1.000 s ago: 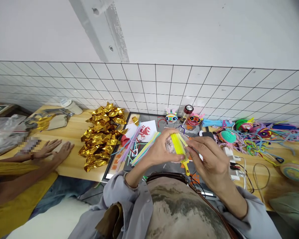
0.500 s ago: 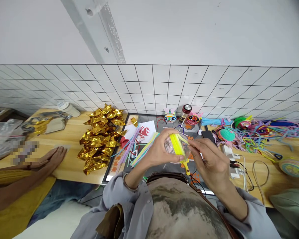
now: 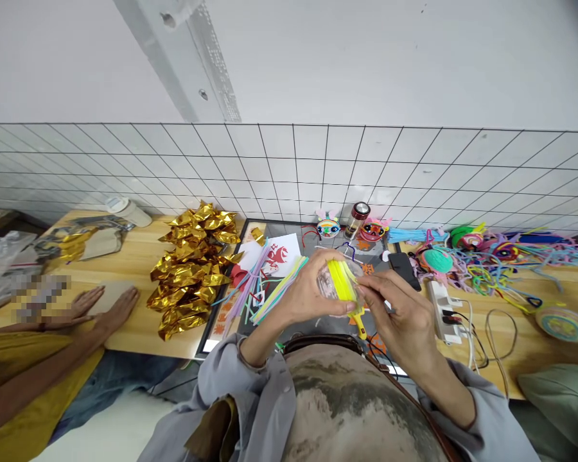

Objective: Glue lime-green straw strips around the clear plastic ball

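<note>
My left hand [image 3: 313, 289] is closed around a clear, rounded plastic piece [image 3: 325, 282], held above the mat in front of my body. Bright yellow pipe cleaners [image 3: 340, 280] lie side by side across it. At its right edge, the thumb and fingers of my right hand [image 3: 399, 308] pinch the end of a yellow pipe cleaner, mostly hidden by the fingertips. Below the piece, a yellow-handled tool [image 3: 359, 323] with a cord, perhaps a glue gun, is partly covered. Loose pastel pipe cleaners [image 3: 282, 292] lie left of my hands.
Gold foil pieces [image 3: 195, 269] are heaped on the left. Decorated faces [image 3: 328, 226] and a flask [image 3: 358, 220] stand by the tiled wall. A power strip [image 3: 442, 311], cables and tangled pipe cleaners [image 3: 505, 253] lie right. A co-worker's hands [image 3: 118, 311] rest at far left.
My right hand has moved slightly left, its fingertips now against the edge of the clear piece. The co-worker's hands have spread apart over a pale sheet.
</note>
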